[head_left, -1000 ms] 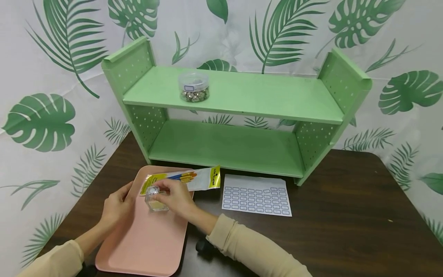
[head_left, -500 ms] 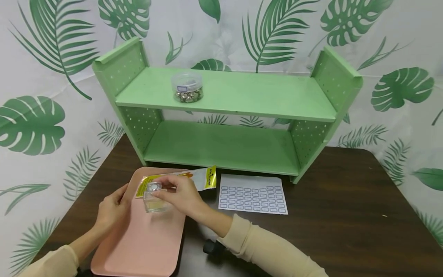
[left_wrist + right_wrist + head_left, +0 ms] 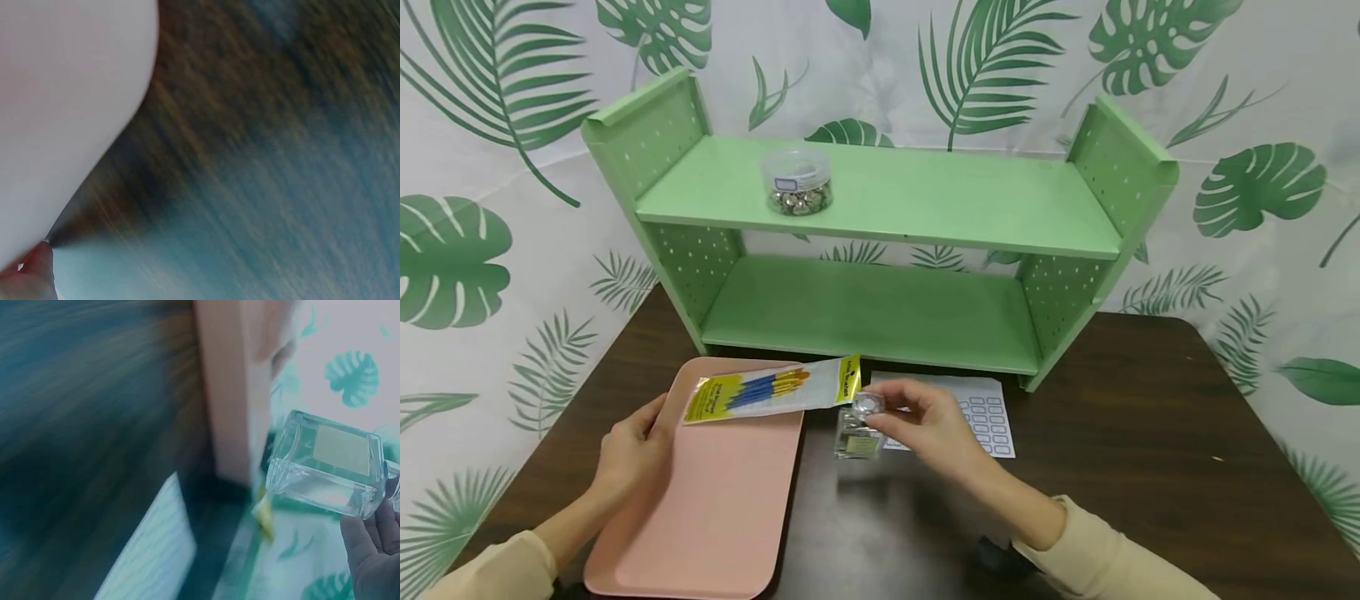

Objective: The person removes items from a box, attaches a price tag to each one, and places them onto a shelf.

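Note:
My right hand (image 3: pixel 936 429) pinches the cap of a square glass perfume bottle (image 3: pixel 859 443) and holds it above the table, right of the tray and at the near left of the label sheet. In the right wrist view the bottle (image 3: pixel 328 464) is see-through with a pale label on one side, and the fingertips are at its cap. My left hand (image 3: pixel 634 446) grips the left rim of a pink tray (image 3: pixel 700 517). The left wrist view catches only a fingertip at the tray's edge. A pack of paintbrushes (image 3: pixel 767 390) lies across the tray's far end, overhanging its right rim.
A sheet of blue-bordered labels (image 3: pixel 988 417) lies on the dark wooden table (image 3: pixel 1120 467), partly behind my right hand. Behind stands a green two-tier shelf (image 3: pixel 880 312). On its upper tier is a round clear jar (image 3: pixel 797 183) of small metallic pieces, bearing a label.
My right hand has lifted the perfume bottle off the tray and carried it right, past the tray's rim. The brush pack is now uncovered. My left hand keeps its hold on the tray.

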Available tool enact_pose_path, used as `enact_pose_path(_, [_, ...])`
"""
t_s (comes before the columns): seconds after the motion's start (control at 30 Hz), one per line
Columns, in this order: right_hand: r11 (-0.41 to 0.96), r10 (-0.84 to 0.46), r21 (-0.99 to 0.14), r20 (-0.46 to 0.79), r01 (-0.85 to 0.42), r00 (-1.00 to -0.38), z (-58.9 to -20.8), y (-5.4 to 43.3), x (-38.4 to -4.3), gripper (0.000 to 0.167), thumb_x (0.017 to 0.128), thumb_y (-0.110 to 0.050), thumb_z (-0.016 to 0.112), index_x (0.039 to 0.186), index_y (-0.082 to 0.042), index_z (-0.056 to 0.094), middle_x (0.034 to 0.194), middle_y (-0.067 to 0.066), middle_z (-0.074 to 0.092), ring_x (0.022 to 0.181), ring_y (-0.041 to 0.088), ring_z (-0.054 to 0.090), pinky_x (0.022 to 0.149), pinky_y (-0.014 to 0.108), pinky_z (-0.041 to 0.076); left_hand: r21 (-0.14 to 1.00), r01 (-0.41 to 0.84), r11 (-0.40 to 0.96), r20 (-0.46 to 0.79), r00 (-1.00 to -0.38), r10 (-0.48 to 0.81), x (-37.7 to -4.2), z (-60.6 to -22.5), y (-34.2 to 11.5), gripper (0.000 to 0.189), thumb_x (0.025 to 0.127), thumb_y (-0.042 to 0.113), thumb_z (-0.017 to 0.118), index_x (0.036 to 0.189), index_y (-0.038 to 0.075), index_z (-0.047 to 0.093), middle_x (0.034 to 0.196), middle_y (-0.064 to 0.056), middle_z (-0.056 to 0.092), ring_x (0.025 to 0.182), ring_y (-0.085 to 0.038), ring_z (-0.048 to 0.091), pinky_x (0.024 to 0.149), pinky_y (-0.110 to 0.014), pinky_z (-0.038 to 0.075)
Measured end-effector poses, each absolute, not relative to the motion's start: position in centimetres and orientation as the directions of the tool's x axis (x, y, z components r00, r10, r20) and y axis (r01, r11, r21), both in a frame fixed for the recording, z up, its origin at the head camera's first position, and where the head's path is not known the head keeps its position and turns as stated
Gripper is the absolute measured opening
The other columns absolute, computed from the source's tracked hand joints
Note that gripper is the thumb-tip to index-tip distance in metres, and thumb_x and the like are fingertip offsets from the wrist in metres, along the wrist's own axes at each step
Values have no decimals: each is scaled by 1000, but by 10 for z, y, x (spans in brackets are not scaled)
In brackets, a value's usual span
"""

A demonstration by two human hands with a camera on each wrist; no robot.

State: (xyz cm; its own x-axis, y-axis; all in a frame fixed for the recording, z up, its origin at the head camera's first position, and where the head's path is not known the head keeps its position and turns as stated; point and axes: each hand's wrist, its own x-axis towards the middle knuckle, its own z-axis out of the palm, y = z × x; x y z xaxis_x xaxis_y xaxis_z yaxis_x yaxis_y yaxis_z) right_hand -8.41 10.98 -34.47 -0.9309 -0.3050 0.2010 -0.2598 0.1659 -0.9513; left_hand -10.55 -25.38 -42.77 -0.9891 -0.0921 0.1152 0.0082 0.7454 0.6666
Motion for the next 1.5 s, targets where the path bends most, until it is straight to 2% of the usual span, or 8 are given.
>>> enact_pose_path(0.23, [257,-199,-941,174,-222,-964,-361,159,-65,27,80,1,70,106,7,64,95,20,66,81,4,63,70,22,54,662,15,749,124,-988,-90,-106,-428,-256,43,95,11,43,134,-6,46,125,-30,52,116,-51,47,89,-61,39])
enact_pose_path(0.43, [310,-177,-921,190,-238,-966,-374,179,-51,26,80,0,70,104,6,65,92,17,67,81,3,62,70,22,54,662,10,749,124,-988,-97,-106,-430,-254,42,94,10,44,134,-4,47,125,-30,52,116,-51,47,90,-62,38])
enact_pose_path(0.67, [291,-192,-928,183,-234,-964,-385,189,-38,27,81,-4,71,104,8,63,96,21,67,84,8,66,73,22,54,662,7,749,116,-989,-93,-106,-429,-254,43,95,12,43,134,-5,46,125,-30,52,117,-51,47,90,-61,38])
enact_pose_path(0.97, [306,-202,-912,219,-274,-955,-394,200,-29,25,81,-4,71,101,8,64,93,20,68,83,8,66,73,21,54,663,6,749,116,-989,-95,-106,-428,-254,42,94,10,43,134,-4,46,125,-30,52,116,-51,46,89,-61,38])
enact_pose_path(1.13, [313,-209,-906,228,-286,-951,-396,203,-26,24,78,2,71,101,8,63,93,21,68,83,3,65,72,20,54,663,-2,749,101,-991,-92,-105,-428,-254,43,95,11,43,135,-4,45,126,-30,51,117,-52,45,90,-62,37])
enact_pose_path(1.5, [326,-204,-888,268,-324,-942,-399,212,-29,23,80,-2,72,100,6,64,92,17,68,81,10,66,72,21,54,663,0,749,107,-990,-95,-107,-428,-254,43,95,13,42,135,-4,45,126,-30,51,118,-51,45,91,-61,37])
